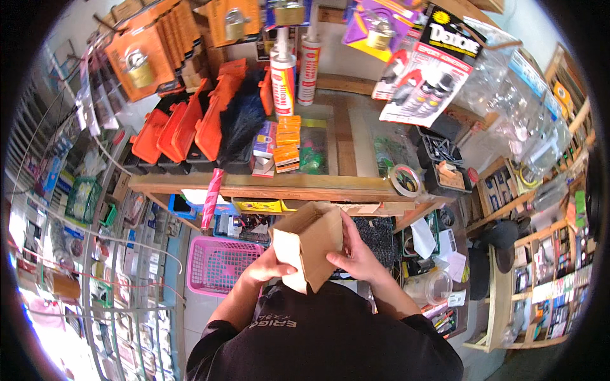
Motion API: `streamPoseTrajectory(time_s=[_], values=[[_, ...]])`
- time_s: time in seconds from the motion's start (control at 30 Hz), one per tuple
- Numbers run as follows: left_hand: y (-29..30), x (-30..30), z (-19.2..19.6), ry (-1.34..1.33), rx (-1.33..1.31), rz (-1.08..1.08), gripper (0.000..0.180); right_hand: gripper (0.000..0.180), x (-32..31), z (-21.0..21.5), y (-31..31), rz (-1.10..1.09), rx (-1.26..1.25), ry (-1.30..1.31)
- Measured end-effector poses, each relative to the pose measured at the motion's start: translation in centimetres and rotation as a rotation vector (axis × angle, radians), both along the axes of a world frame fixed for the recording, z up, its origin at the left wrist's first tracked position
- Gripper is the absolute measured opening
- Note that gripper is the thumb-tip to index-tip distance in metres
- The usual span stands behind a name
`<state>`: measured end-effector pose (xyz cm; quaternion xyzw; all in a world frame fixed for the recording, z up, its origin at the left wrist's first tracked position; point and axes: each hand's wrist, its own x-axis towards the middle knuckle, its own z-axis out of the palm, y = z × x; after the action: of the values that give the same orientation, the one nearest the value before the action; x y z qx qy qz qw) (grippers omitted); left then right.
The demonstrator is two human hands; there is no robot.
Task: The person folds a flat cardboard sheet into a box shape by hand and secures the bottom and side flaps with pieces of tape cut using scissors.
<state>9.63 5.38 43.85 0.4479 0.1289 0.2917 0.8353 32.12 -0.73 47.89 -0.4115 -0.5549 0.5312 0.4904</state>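
wooden counter (279, 185) | wooden shelves (499, 298) right | metal bars (121, 309) left | pale floor (193, 320) | glare (54, 349) lower-left

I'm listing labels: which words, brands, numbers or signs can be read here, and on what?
I won't copy out wording, but lettering stands here:
Hanging card with black top: large, readable.
White tube with red and yellow label: partly readable.
Black shirt: pale lettering, readable.
Cardboard box: none I can make out.
Packages far right: too small.
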Motion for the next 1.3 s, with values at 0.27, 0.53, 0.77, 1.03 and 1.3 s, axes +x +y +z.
streamPoseTrajectory(time_s=[0.27,0.53,0.77,1.03,1.3], values=[[-1.2,1.0,1.9,-0.067,0.276,0.15,0.139,0.108,-2.0,-1.5,1.0,0.19,0.185,-0.044],[-1.6,-0.8,1.0,0.015,0.414,0.228,0.135,0.1,-2.7,-1.1,1.3,0.083,0.037,0.249],[-0.8,-1.9,2.2,0.261,0.892,0.262,0.134,0.101,-3.2,3.4,2.0,0.108,-0.039,-0.004],[0.9,-3.0,-1.0,0.047,0.78,0.243,0.111,0.066,-2.6,4.6,1.8,0.178,0.0,-0.464],[1.4,-3.1,-0.3,0.157,0.603,0.004,0.109,0.071,-3.5,7.6,1.6,0.186,0.055,-0.618]])
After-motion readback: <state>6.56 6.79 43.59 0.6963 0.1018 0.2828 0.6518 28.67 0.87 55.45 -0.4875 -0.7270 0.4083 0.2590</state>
